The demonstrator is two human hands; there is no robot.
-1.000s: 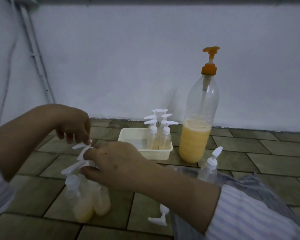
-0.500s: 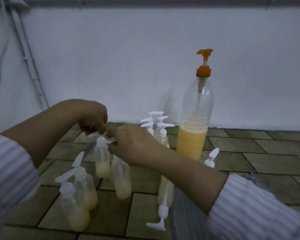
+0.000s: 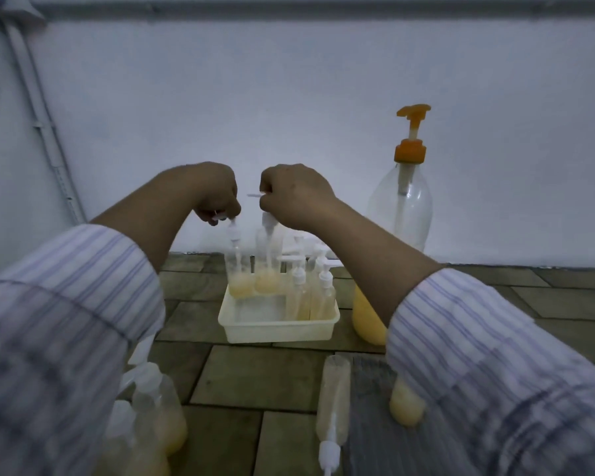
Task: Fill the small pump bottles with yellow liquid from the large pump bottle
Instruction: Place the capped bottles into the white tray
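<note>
- The things stand on a floor of greenish-brown rectangular tiles that meets a plain white wall; a pale pipe runs down the wall at the far left.
- A shallow cream plastic tray sits near the floor's far edge, with small clear pump bottles in its right half.
- The tall clear bottle with the orange pump (yellow liquid fills only its lower part) stands just right of the tray, against the wall.
- The left hand pinches the white pump top of one small clear bottle, fingers curled round it; the right hand grips the top of a second small clear bottle likewise.
- Half a second ago both bottles hung over the nearer tiles; now they are over the tray's left half, their bases at its back rim.
- More small bottles stand at the near left; one lies on its side near the front edge.
</note>
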